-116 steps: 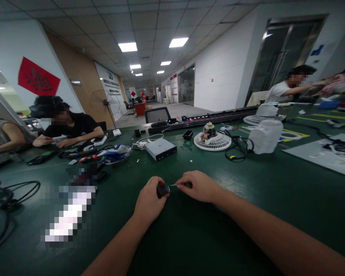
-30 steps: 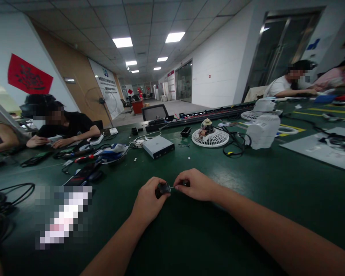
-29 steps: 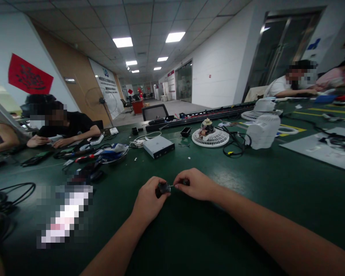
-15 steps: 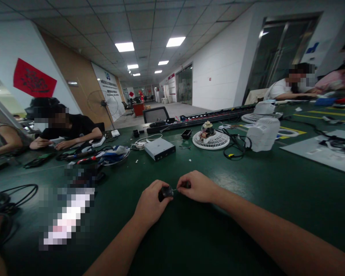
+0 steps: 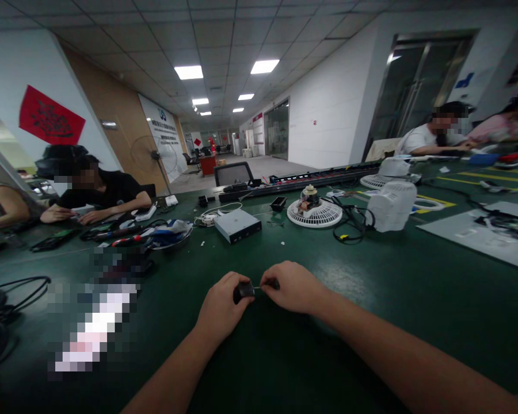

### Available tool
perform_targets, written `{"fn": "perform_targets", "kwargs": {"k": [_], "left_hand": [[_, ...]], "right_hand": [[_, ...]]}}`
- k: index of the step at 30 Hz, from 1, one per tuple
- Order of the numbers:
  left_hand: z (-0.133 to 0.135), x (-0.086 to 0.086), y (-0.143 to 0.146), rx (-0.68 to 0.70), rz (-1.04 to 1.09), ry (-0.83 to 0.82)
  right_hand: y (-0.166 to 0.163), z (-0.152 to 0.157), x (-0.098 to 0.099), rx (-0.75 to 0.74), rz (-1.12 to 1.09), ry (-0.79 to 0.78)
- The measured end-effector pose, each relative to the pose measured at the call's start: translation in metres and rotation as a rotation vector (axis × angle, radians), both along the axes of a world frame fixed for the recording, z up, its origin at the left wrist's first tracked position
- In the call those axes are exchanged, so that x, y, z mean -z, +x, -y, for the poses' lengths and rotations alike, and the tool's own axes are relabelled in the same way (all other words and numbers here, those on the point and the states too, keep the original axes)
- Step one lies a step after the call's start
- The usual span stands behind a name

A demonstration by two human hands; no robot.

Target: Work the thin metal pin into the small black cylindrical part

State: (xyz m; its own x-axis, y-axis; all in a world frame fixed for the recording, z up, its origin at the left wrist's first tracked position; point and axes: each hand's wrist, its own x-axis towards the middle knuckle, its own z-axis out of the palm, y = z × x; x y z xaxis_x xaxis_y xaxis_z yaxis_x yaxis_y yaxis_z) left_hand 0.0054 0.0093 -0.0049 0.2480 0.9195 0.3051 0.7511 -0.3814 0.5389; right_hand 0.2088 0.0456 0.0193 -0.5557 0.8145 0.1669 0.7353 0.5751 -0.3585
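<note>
Head cam, only view. Left hand (image 5: 222, 302) is gripping a small dark cylindrical part (image 5: 244, 291), thumb below, fingers above, its end pointing at the other hand. Right hand (image 5: 291, 287) is pinching a thin metal rod (image 5: 257, 287) between thumb and fingertips; the rest of the rod is hiding inside the curled fingers. Rod is bridging the gap to the part's end; can't tell if it's going in or just touching. The 2 hands are staying near each other, not touching, with the part sitting between them over the green table (image 5: 250, 368).

Beyond the hands: silver drive box (image 5: 237, 223) is lying flat, small black tray (image 5: 278, 203) is sitting behind it to the right. White fan grille (image 5: 315, 215) is lying with a motor (image 5: 309, 196) on top. Black cable (image 5: 354, 227) is coiling between the grille and a white housing (image 5: 392, 207). Farther right, a grey board (image 5: 457, 236) is lying flat. At left, a person in a black shirt (image 5: 112, 190) is leaning over the table.
</note>
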Motion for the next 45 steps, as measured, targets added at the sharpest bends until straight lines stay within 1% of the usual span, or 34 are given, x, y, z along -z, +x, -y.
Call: {"fn": "perform_targets", "kwargs": {"k": [3,5,6,8,11,13,14,17,19,22,23,25,27,31,33,35,36,38,40,41,43,45], "left_hand": [[0.002,-0.001,0.0,0.021,0.005,-0.012],[0.002,-0.002,0.001,0.03,0.002,-0.013],[0.002,-0.002,0.001,0.027,-0.001,-0.01],[0.001,-0.001,0.001,0.008,0.001,-0.001],[-0.001,0.0,-0.001,-0.024,0.04,0.006],[-0.001,-0.001,-0.001,-0.014,0.056,0.001],[0.0,-0.002,-0.001,-0.003,0.056,-0.003],[0.0,-0.003,0.001,0.005,0.041,-0.005],[-0.001,-0.002,0.001,-0.016,0.035,0.007],[-0.002,-0.001,0.0,0.002,0.032,0.028],[-0.002,-0.001,-0.001,0.015,0.033,0.032],[-0.001,-0.001,-0.001,0.024,0.041,0.034],[-0.001,-0.003,-0.001,0.008,0.049,0.037],[0.0,-0.004,0.001,0.036,0.037,0.023],[0.0,-0.003,0.001,0.058,0.03,0.023],[0.001,-0.003,0.001,0.046,0.02,0.04],[0.001,-0.002,0.0,0.032,0.012,0.048],[0.001,-0.002,0.0,0.013,-0.001,0.053],[0.001,-0.001,0.0,0.021,-0.006,0.049],[0.001,-0.001,0.0,0.028,-0.008,0.049],[0.001,-0.001,0.001,0.011,-0.012,0.061],[0.001,-0.001,0.002,-0.053,-0.005,0.079]], "right_hand": [[0.002,-0.003,0.001,-0.057,-0.04,-0.062],[0.004,-0.004,0.002,-0.057,-0.051,-0.094],[0.004,-0.005,0.002,-0.048,-0.038,-0.076],[0.004,-0.003,0.001,-0.05,0.011,0.028],[0.004,-0.001,-0.003,-0.142,0.078,0.198],[0.005,-0.001,-0.006,-0.191,0.096,0.251],[0.006,-0.002,-0.007,-0.189,0.098,0.27],[0.007,-0.003,-0.009,-0.116,0.111,0.305],[0.007,-0.002,-0.009,-0.114,0.128,0.29],[0.007,0.001,-0.007,-0.176,0.084,0.214],[0.007,0.001,-0.007,-0.168,0.055,0.196],[0.007,0.002,-0.005,-0.099,0.015,0.187],[0.006,0.001,-0.005,-0.053,0.021,0.183],[0.005,0.002,-0.005,-0.132,0.023,0.111],[0.004,0.002,-0.005,-0.096,0.013,0.112],[0.002,0.003,-0.004,-0.024,0.032,0.129],[0.001,0.004,-0.004,-0.011,0.046,0.129],[0.0,0.004,-0.003,-0.043,0.064,0.108],[0.0,0.003,-0.002,-0.08,0.062,0.087],[0.0,0.003,-0.001,-0.074,0.061,0.082],[0.001,0.002,-0.001,-0.007,0.067,0.091],[0.003,0.0,-0.002,0.068,0.082,0.12]]}}
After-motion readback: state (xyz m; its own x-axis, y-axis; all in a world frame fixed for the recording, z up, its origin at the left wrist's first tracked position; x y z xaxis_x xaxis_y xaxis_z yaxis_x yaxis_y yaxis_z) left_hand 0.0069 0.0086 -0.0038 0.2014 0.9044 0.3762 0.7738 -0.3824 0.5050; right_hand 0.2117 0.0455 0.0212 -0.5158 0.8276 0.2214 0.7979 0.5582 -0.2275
